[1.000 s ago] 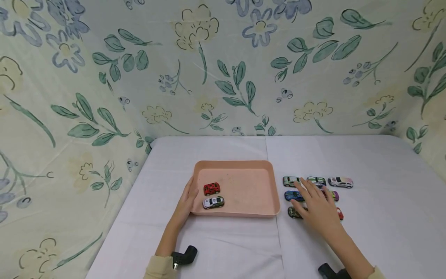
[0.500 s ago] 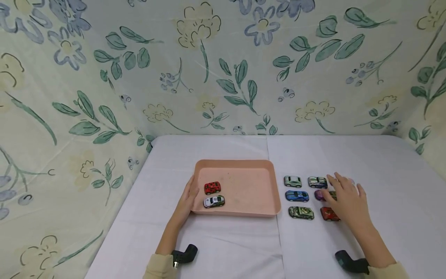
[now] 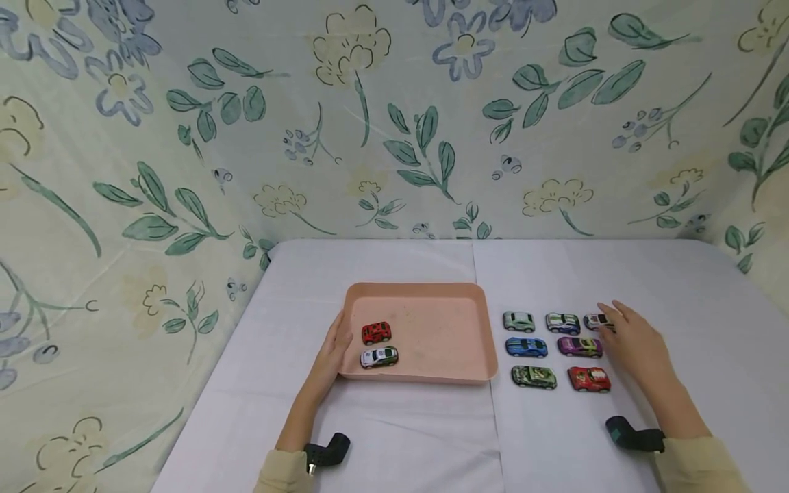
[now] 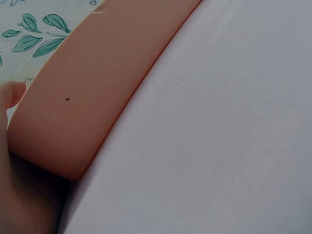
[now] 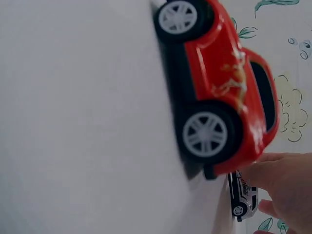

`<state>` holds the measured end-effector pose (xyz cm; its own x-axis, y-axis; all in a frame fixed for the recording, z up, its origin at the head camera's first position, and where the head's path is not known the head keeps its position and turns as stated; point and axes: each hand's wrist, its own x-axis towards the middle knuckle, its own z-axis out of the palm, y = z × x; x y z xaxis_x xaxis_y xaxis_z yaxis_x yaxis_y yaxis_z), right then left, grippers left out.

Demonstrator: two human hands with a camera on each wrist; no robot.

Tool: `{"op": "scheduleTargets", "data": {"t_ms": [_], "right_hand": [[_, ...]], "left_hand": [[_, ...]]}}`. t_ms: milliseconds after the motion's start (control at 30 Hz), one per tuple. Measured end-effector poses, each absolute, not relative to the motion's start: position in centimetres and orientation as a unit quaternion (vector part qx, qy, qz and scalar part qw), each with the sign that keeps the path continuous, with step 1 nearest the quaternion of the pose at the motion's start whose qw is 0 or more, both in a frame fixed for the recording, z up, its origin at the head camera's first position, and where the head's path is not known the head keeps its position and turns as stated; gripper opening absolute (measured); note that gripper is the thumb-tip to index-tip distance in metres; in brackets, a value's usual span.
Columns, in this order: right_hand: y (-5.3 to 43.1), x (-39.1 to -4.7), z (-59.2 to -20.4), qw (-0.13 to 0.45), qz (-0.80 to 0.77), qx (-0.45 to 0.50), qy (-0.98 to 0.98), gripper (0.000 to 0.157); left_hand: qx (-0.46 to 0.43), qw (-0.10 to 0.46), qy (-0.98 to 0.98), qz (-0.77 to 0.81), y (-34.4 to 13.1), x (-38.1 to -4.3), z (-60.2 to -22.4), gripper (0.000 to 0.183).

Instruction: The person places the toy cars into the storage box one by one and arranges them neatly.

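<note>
At the left end of a pink tray [image 3: 425, 381], my left hand [image 3: 331, 346] holds its edge, with the thumb over the rim in the left wrist view. Inside the tray sit a red toy car [image 3: 376, 333] and a white toy car [image 3: 379, 357]. On the right, my right hand [image 3: 637, 342] is at another white toy car [image 3: 595, 320], its fingers reaching around the right end and covering it. Close by are a purple-and-yellow toy car [image 3: 580, 347] and a red toy car [image 3: 590, 379], which looms large in the right wrist view.
Between tray and right hand stand a pale green toy car [image 3: 518, 321], a blue toy car [image 3: 526, 347] and a camouflage toy car [image 3: 533, 377]. A white-and-blue toy car [image 3: 563, 323] is in the back row. Floral cloth [image 3: 419, 171] hangs behind the white table [image 3: 419, 438].
My right hand has moved right, from over the middle of the car rows to the white car at the far right, uncovering the other cars. The left hand and tray stay put.
</note>
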<state>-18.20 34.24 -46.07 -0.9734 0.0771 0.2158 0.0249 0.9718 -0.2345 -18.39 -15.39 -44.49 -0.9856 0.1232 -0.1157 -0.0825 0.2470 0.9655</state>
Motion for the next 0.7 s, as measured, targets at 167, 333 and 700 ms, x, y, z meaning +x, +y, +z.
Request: {"op": "scheduleTargets", "data": {"t_ms": [167, 333, 700], "right_hand": [[34.72, -18.6, -46.33, 0.088, 0.136, -0.013, -0.987, 0.044], [35.0, -19.02, -46.44, 0.078, 0.154, 0.001, -0.985, 0.039], [35.35, -19.04, -46.38, 0.078, 0.138, -0.015, -0.987, 0.039]], "left_hand": [[0.015, 0.081, 0.785, 0.615, -15.43, -18.37, -44.51, 0.058], [0.016, 0.081, 0.786, 0.613, -15.45, -18.33, -44.45, 0.06], [0.014, 0.079, 0.786, 0.613, -15.37, -18.36, -44.46, 0.063]]}}
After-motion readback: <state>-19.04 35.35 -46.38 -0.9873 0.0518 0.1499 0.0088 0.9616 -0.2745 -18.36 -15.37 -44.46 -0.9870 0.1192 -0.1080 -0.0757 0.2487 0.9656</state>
